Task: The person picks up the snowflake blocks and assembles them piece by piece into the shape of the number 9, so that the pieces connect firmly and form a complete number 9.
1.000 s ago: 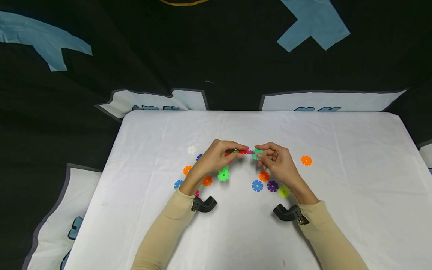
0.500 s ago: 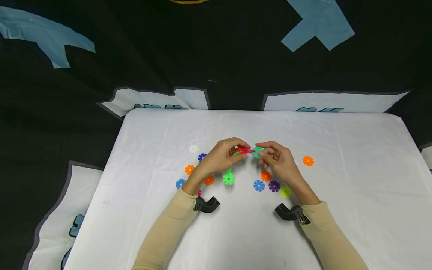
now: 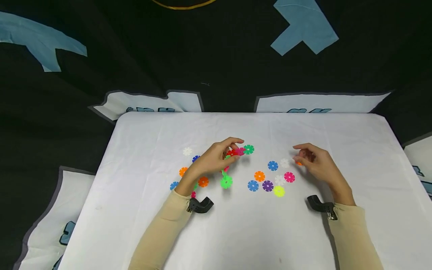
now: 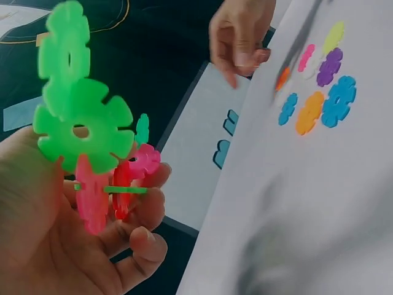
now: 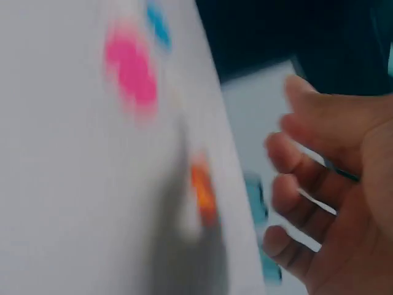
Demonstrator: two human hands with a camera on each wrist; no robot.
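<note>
My left hand (image 3: 213, 158) holds a chain of joined plastic snowflake discs (image 4: 83, 129) above the table. Two bright green discs, pink and red ones and a teal-green disc (image 3: 248, 149) at the far end make up the chain; fingers cover part of it. In the left wrist view a green disc is seen edge-on between the pink and red ones. My right hand (image 3: 318, 165), fingers loosely bent and holding nothing, hovers over a loose orange disc (image 5: 204, 193). That disc is blurred in the right wrist view and mostly hidden by the hand in the head view.
Between the hands lie several loose discs, among them a purple disc (image 3: 267, 186), a yellow disc (image 3: 279, 191) and a pink disc (image 3: 289, 177). More discs, including a white disc (image 3: 187, 151), lie around the left forearm. A white cloth covers the table (image 3: 243, 232).
My right hand has let go of the teal-green disc and moved right, over the orange disc. The teal-green disc stays on the chain's end. My left hand still holds the chain.
</note>
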